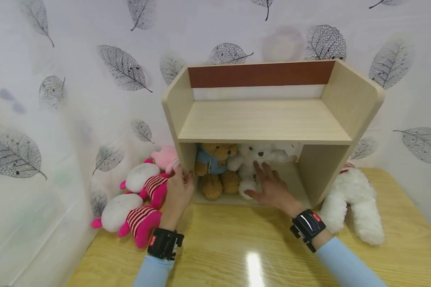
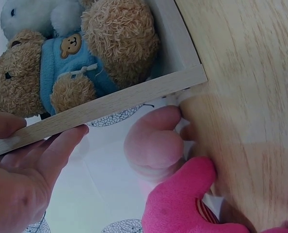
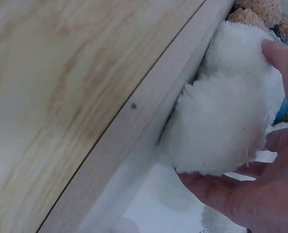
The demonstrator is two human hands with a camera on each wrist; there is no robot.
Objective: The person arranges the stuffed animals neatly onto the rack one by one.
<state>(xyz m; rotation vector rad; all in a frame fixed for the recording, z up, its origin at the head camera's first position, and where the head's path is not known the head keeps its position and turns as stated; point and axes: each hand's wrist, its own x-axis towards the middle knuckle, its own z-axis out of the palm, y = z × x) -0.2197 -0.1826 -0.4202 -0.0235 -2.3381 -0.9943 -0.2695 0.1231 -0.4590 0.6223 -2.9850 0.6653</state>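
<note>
A white teddy bear (image 1: 249,169) sits in the lower compartment of a pale wooden shelf (image 1: 265,119). My right hand (image 1: 273,189) holds it by the legs; in the right wrist view the thumb lies on one furry leg (image 3: 216,121) and the fingers curl around the other. Directly left of it sits a brown teddy bear (image 1: 211,187) in a blue top, also facing out. With my left hand (image 1: 179,191) I grip the front edge of the shelf's left side panel (image 2: 105,104), thumb on the inner face, fingers outside.
Left of the shelf, two pink-and-white plush toys in striped tops (image 1: 120,213) lie on the wooden table (image 1: 215,247), with a paler pink plush (image 1: 164,157) behind. Another white plush (image 1: 359,203) leans beside the shelf's right side. A leaf-printed cloth (image 1: 75,48) hangs behind.
</note>
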